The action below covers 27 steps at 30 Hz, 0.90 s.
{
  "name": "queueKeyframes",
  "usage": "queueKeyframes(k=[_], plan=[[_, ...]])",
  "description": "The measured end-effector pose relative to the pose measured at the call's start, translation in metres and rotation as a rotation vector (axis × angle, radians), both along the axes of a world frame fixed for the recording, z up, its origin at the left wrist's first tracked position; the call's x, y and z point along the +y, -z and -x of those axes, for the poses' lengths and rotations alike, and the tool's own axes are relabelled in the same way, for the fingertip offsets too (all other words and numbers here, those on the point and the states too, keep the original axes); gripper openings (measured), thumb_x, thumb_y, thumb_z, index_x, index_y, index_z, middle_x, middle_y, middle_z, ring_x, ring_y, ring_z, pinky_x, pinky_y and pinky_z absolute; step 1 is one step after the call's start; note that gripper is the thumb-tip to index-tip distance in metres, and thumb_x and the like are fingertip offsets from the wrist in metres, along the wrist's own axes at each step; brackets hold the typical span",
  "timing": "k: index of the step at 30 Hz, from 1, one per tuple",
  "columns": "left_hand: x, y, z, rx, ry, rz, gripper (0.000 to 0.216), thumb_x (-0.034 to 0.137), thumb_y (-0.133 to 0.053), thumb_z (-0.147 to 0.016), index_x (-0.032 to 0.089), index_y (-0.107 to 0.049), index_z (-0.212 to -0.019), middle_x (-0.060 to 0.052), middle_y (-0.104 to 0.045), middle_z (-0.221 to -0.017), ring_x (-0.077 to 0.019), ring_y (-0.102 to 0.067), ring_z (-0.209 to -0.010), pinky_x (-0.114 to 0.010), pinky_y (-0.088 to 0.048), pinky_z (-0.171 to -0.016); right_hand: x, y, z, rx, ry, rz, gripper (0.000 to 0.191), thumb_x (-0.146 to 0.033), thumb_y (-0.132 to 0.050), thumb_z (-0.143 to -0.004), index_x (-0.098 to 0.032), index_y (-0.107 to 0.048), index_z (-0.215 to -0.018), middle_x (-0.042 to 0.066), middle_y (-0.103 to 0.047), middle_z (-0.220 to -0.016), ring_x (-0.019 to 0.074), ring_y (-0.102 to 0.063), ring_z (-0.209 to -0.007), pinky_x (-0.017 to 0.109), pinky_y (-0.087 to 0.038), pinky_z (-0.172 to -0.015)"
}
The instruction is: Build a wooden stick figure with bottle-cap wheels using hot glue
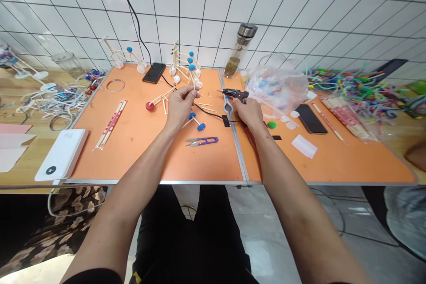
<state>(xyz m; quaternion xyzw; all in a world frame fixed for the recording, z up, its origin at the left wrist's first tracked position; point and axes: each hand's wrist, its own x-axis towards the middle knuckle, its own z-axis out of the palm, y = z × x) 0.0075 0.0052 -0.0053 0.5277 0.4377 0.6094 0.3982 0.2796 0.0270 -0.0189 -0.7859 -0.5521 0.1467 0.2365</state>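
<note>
orange table point(133, 155) | white tiled wall point(299, 9) | right hand point(248, 113) on glue gun point(234, 94)

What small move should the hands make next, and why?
Probably lift the glue gun with the right hand toward the stick pinched in the left hand: the right hand already holds the gun, and the stick is held up, apart from it.
</note>
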Motion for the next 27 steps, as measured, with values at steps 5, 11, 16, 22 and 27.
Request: queueKeyframes(k=[5,11,16,22,27], plan=[[0.001,-0.002,0.0,-0.038,-0.008,0.049,0.021,0.013,-0.077,-0.109,0.025,-0.091,-0.1,-0.003,-0.087,-0.093,-0.0126,-0.069,-0.071,-0.026,-0.055,-0.068,-0.002,-0.006,0.008,-0.135,-0.008,0.134,0.063,-0.054,-0.056,-0.119,-0.005,-0.086,-0.144,0.038,-0.079,-0.16,0.055,-0.074,-0.155,0.06,-0.059,-0.121],[0.001,-0.002,-0.002,-0.068,0.008,0.05,0.021,0.011,-0.077,-0.108,0.024,-0.091,-0.098,-0.002,-0.087,-0.089,-0.012,-0.064,-0.066,-0.024,-0.05,-0.061,-0.004,-0.013,0.008,-0.217,-0.021,0.168,0.062,-0.052,-0.061,-0.119,-0.002,-0.085,-0.147,0.04,-0.08,-0.154,0.0552,-0.077,-0.15,0.06,-0.062,-0.119],[-0.003,-0.004,-0.004,-0.161,0.084,0.119,0.013,0.018,-0.082,-0.106,0.023,-0.09,-0.097,-0.004,-0.09,-0.091,-0.0109,-0.065,-0.064,-0.023,-0.051,-0.059,-0.023,-0.02,0.021,-0.266,-0.138,-0.144,0.032,-0.037,-0.068,-0.112,-0.016,-0.087,-0.127,0.028,-0.087,-0.136,0.0504,-0.082,-0.133,0.062,-0.064,-0.111],[-0.006,-0.013,-0.005,-0.404,0.257,0.41,0.013,0.026,-0.093,-0.097,0.022,-0.086,-0.088,-0.007,-0.09,-0.097,-0.0089,-0.061,-0.063,-0.019,-0.044,-0.052,-0.036,-0.004,0.066,-0.054,-0.692,-0.773,0.037,-0.026,-0.06,-0.118,-0.029,-0.08,-0.149,0.012,-0.088,-0.131,0.03,-0.084,-0.117,0.044,-0.066,-0.101],[-0.006,-0.017,-0.007,-0.506,0.293,0.555,0.018,0.017,-0.085,-0.098,0.021,-0.084,-0.081,-0.003,-0.08,-0.084,-0.0084,-0.053,-0.059,-0.023,-0.036,-0.05,-0.025,0.01,0.074,0.009,-0.815,-0.849,0.034,-0.042,-0.055,-0.124,-0.038,-0.089,-0.128,0.006,-0.092,-0.126,0.0271,-0.085,-0.116,0.045,-0.068,-0.103]])
